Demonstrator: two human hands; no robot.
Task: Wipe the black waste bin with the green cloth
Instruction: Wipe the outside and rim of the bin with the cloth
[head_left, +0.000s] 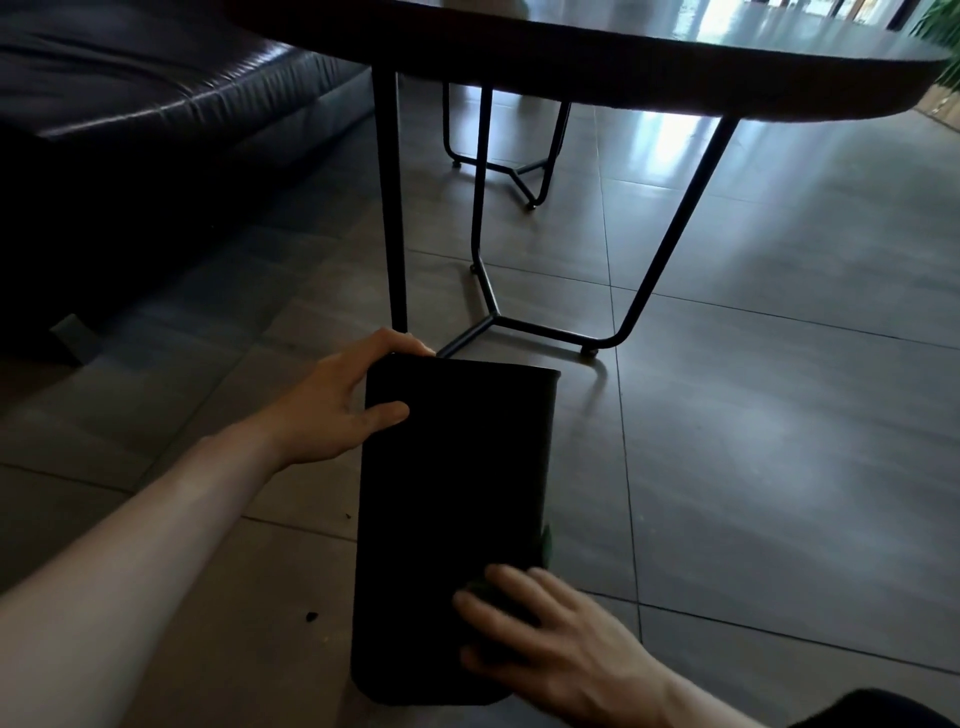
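Observation:
The black waste bin (452, 499) lies tipped on its side on the tiled floor, one end pointing towards the table legs. My left hand (343, 405) grips that far end, thumb across the upper face and fingers over the edge. My right hand (540, 634) presses the green cloth (544, 545) onto the near part of the bin. Most of the cloth is hidden under my fingers; only a dark green fold shows at the bin's right side.
A dark table (623, 57) on thin black metal legs (488, 291) stands just beyond the bin. A dark leather sofa (145, 104) fills the left. A few small dark crumbs (310, 616) lie on the floor left of the bin. Open tiled floor stretches to the right.

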